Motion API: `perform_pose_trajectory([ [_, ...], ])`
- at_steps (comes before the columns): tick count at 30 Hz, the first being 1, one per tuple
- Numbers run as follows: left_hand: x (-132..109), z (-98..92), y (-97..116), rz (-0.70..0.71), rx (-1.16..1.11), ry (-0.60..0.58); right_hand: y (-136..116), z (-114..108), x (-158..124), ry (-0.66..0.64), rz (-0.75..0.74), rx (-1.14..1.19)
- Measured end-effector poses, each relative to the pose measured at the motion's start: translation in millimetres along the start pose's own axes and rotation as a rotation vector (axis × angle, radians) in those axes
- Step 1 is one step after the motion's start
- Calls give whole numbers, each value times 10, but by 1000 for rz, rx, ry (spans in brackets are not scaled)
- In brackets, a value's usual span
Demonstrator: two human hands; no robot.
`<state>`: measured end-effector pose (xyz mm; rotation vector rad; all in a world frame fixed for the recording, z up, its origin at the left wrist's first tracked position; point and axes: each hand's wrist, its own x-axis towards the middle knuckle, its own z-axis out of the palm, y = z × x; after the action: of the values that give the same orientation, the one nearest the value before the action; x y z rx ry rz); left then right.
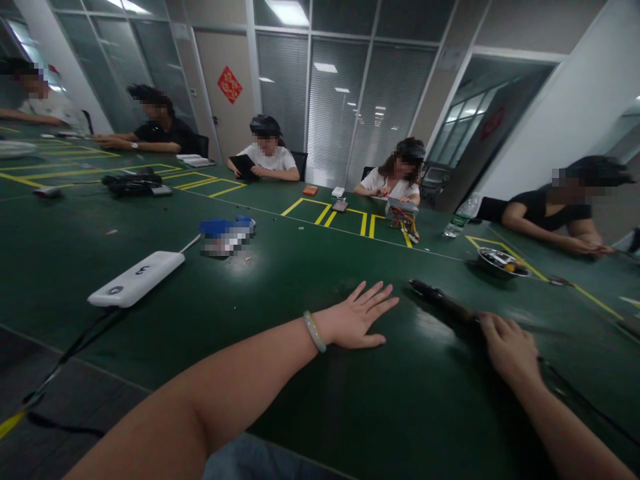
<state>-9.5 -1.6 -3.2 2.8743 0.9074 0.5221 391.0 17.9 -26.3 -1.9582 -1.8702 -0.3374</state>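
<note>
Spreading wide open, the left hand (357, 317) lies flat on the green bench mat (280, 287) — the right hand (507, 350), curled, seemingly grips a dark soldering iron (443, 303).

The left hand (356, 321) lies flat on a long workbench (295, 273), with a corded battery pack (136, 279) to its left; the right hand (507, 348) rests beside a handheld tool (440, 300); farther on, a packet (226, 235) (too blurred to tell more) sits behind the pack; a shallow dish (503, 261) lies before a plastic bottle (463, 215); people (267, 153) sit along the far side.
</note>
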Motion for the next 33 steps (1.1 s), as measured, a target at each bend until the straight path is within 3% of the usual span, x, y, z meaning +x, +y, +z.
perform_pose_trajectory([
  [6,42,-81,44,11,79,116,-1765,172,-88,-83,-330,288],
  [8,39,-91,16,-17,87,144,-2158,175,-161,-96,-471,334],
  [10,29,-93,-28,-62,95,173,-2351,154,-222,-117,-564,415],
  [12,20,-94,-73,-101,107,190,-2357,96,-264,-128,-534,497],
  [14,21,-97,-111,-128,119,187,-2222,-1,-295,-125,-414,468],
  [18,48,-92,-152,-151,129,119,-1805,-207,-325,-229,-183,165],
  [23,70,-77,-162,-175,129,67,-1480,-238,-205,-402,-174,27],
  [28,-9,-200,-253,-158,79,41,-1494,-201,-69,-404,-180,119],
  [33,-137,-399,-394,-155,15,-53,-1715,-393,-154,-410,-127,113],
])
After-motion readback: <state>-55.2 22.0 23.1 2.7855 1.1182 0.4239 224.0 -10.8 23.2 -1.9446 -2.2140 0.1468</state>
